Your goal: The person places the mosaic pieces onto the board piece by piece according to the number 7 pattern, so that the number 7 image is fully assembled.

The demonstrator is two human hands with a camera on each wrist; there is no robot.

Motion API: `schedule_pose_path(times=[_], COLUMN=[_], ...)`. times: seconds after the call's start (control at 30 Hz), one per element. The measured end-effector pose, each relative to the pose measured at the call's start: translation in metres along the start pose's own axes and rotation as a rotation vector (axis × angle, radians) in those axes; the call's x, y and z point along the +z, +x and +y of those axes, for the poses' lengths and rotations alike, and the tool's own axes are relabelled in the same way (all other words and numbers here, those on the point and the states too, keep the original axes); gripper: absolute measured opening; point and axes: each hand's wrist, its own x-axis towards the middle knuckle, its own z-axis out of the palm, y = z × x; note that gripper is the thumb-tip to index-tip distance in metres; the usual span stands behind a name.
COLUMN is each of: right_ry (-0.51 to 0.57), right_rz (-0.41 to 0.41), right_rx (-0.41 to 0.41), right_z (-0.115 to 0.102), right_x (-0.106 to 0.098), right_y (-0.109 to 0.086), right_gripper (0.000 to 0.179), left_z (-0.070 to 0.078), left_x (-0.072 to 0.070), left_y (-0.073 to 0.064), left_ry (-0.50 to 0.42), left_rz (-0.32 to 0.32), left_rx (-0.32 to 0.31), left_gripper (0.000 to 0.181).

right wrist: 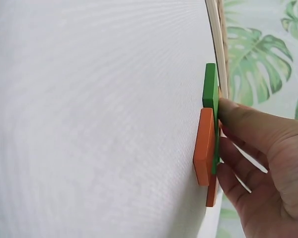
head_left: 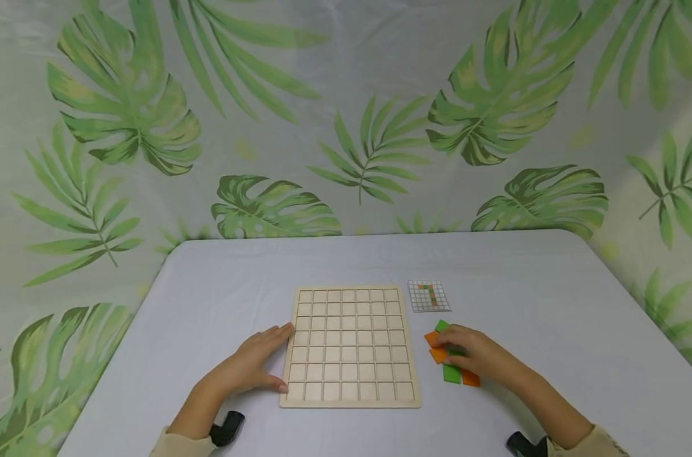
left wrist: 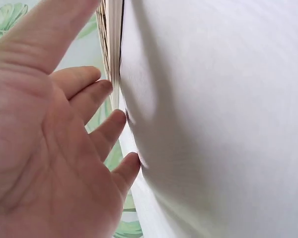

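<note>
A light wooden board (head_left: 348,404) with a grid of square recesses lies flat on the white table. My left hand (head_left: 251,362) is at its left edge, the thumb at the near left corner and the fingers spread farther up the side. In the left wrist view the palm (left wrist: 54,144) shows with its fingers extended. Right of the board, my right hand (head_left: 476,352) is over a cluster of flat square tiles, among them an orange tile (head_left: 432,339) and a green tile (head_left: 451,374). Its thumb and fingertips touch the tiles; I cannot tell whether they pinch one.
A small pattern card (head_left: 428,296) with a grid and orange and green squares lies beyond the tiles, by the board's far right corner. White cloth covers the table (head_left: 226,273). A leaf-print curtain (head_left: 374,76) hangs behind it.
</note>
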Motion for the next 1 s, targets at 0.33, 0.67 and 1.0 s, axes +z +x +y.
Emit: schedule_pose_path(times=[0.33, 0.67, 1.0], right_ry=[-0.032, -0.059, -0.010], right_rz=[-0.018, -0.035, 0.005], right_rx=[0.003, 0.019, 0.061], right_z=[0.001, 0.000, -0.009], right_x=[0.001, 0.001, -0.005], right_y=[0.001, 0.002, 0.008], right_gripper=[0.031, 0.028, 0.028], left_z=[0.003, 0.005, -0.007], left_x=[0.004, 0.000, 0.008], left_y=[-0.002, 0.004, 0.008], left_ry=[0.007, -0.068, -0.238], left_rz=[-0.029, -0.003, 0.077], left_rx=[-0.001, -0.022, -0.087], left_gripper=[0.102, 0.089, 0.080])
